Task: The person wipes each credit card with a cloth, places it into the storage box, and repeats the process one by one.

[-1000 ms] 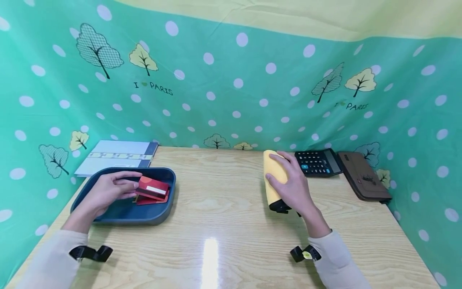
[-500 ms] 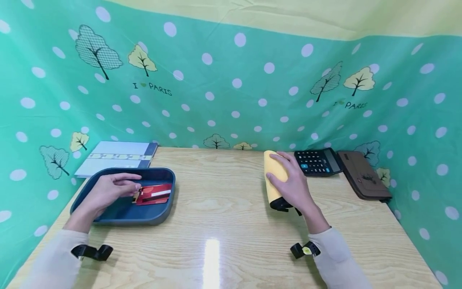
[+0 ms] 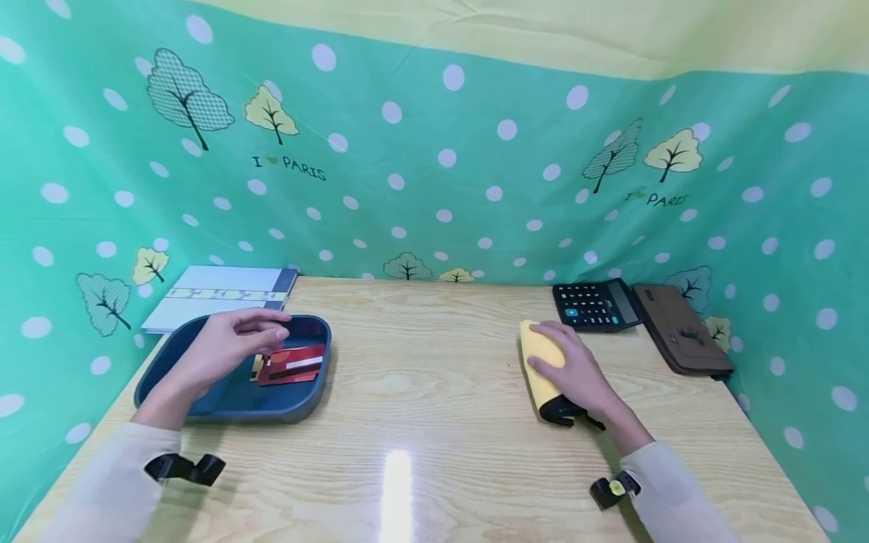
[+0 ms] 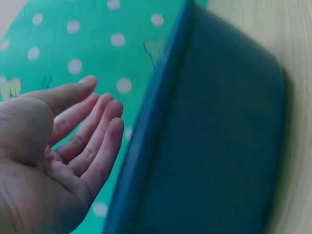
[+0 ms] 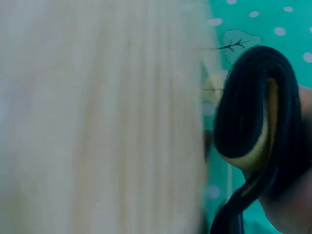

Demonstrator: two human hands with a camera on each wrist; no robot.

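Observation:
My left hand [image 3: 234, 347] hovers over the dark blue tray [image 3: 288, 415], its fingers loosely bent and nothing between them. In the left wrist view the palm of that hand [image 4: 63, 156] shows beside the tray's outer wall [image 4: 214, 126]. Red cards [image 3: 292, 369], one with a black and a white stripe, lie inside the tray with a bit of gold at their left. My right hand [image 3: 577, 369] grips a rolled yellow cloth with black edging [image 3: 541, 369]. The right wrist view shows the end of the rolled cloth [image 5: 243, 107], folded in layers, with a black strip hanging from it.
Behind the tray lies a pale grey-blue folder [image 3: 217, 290]. A black calculator [image 3: 594, 305] and a brown zipped case [image 3: 682, 328] lie at the back right. The wood-grain table [image 3: 421, 362] ends at a green dotted curtain [image 3: 434, 188].
My left hand let go of a red card, which dropped onto the others in the tray, then rose slightly to the right. The right hand moved the rolled cloth right and toward me.

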